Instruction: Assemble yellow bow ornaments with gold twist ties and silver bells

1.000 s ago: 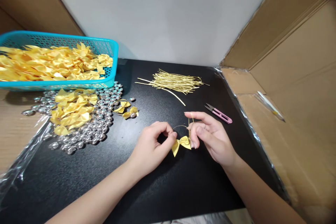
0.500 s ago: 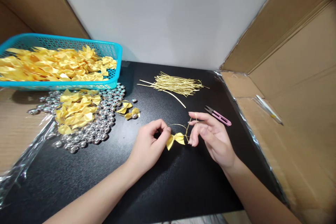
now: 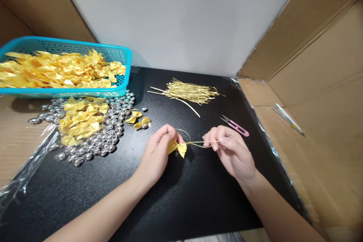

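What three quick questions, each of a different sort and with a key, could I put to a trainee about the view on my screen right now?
1. True or false: The right hand is pinching a shiny silver bead.
2. Where do the pink-handled metal snips lie, seen from the camera, relative to the loose bundle of gold metallic cords? a) to its left; b) on top of it; c) to its right.
3. Fill in: The ____ grips the glossy yellow ribbon bow.

Key: 1. False, it holds thin gold cord. 2. c. 3. left hand.
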The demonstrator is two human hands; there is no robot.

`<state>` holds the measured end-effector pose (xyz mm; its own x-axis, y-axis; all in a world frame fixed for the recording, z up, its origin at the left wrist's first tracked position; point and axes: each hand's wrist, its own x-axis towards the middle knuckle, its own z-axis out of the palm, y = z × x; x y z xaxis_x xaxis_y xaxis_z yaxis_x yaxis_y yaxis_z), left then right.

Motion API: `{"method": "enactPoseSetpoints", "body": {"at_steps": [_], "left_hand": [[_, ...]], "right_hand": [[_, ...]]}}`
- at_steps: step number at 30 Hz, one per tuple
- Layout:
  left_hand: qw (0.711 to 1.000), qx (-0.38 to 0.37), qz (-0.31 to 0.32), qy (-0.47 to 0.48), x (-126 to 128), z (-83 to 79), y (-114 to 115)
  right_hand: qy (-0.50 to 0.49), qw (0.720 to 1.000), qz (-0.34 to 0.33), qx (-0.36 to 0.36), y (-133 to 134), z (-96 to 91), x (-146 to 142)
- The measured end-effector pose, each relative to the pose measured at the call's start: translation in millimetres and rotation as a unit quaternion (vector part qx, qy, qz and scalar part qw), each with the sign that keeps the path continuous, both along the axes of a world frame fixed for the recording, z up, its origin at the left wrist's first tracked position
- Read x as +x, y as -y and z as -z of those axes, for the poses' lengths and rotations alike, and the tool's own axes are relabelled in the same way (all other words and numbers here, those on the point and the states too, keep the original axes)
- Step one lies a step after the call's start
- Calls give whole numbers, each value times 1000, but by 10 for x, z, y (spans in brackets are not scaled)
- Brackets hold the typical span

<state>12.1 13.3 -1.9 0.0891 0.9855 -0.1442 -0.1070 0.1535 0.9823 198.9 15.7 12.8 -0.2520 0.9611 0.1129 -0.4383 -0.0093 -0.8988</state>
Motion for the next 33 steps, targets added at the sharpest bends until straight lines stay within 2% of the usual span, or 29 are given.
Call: {"method": "enactPoseSetpoints", "body": {"at_steps": [4, 8, 13, 19, 23, 29, 33], "left_hand": [[999, -34, 10, 21, 14, -4, 18], [999, -20, 39, 22, 32, -24, 39], [998, -1, 65, 21, 48, -39, 46], [997, 4, 77, 17, 52, -34, 41], [998, -1, 54, 7, 45, -19, 37], [998, 32, -52, 23, 31, -14, 24], [995, 84, -46, -11, 19, -8, 34]], "right_hand": [[-52, 997, -47, -40, 6, -30, 2], [-59, 995, -65, -55, 20, -30, 9], [-26, 998, -52, -37, 29, 0, 12], [-27, 997, -78, -2, 37, 25, 18], [1, 997, -75, 3, 44, 27, 12], [37, 999, -17, 16, 37, 27, -17], [42, 999, 11, 2, 39, 37, -34]]}}
